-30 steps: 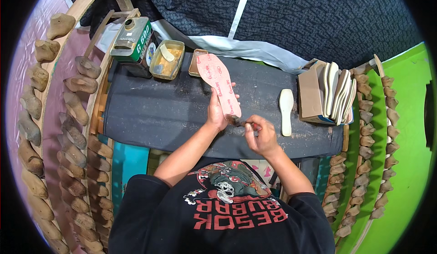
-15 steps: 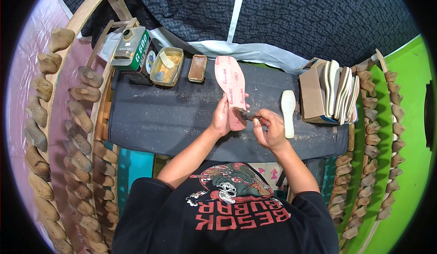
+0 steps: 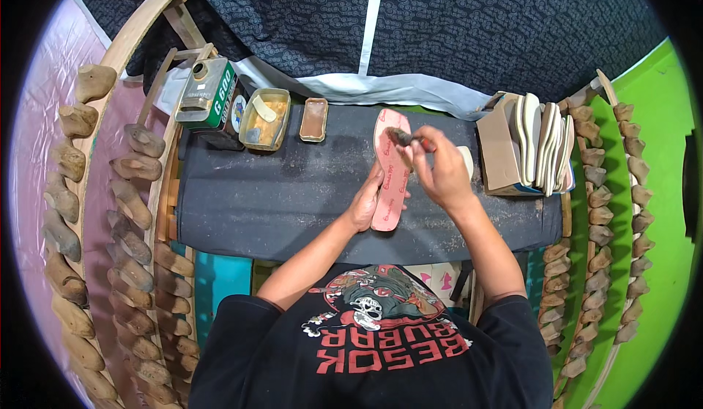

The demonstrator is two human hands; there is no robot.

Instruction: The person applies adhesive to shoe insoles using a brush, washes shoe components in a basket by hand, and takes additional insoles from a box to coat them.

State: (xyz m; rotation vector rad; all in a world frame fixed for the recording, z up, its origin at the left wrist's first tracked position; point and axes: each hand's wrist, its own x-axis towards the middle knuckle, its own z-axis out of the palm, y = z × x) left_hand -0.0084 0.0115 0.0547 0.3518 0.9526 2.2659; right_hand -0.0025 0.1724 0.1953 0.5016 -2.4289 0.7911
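Observation:
My left hand (image 3: 366,201) is closed round the edge of a pink insole (image 3: 392,189) covered in red print. It holds the insole raised over the table, the long side pointing away from me. In my right hand (image 3: 447,173) is a small brush (image 3: 422,143) with a reddish handle. Its dark bristle end rests on the far, wider part of the insole, where a brownish patch shows. Just beyond my right hand lies a cream insole (image 3: 466,158) on the table, largely covered by the hand and forearm.
The table (image 3: 293,204) has a dark cloth. At its back left stand a green-and-grey metal can (image 3: 212,101), a yellowish tub (image 3: 256,136) with a pale scraper, and a small brown tray (image 3: 314,120). A cardboard box (image 3: 499,153) of insoles stands right. Racks of wooden shoe lasts (image 3: 132,200) flank both sides.
The brush has moved from the insole's near, narrow end to its far, wide end. The pink insole has shifted nearer and rightward and tilts differently. My right hand now covers most of the cream insole.

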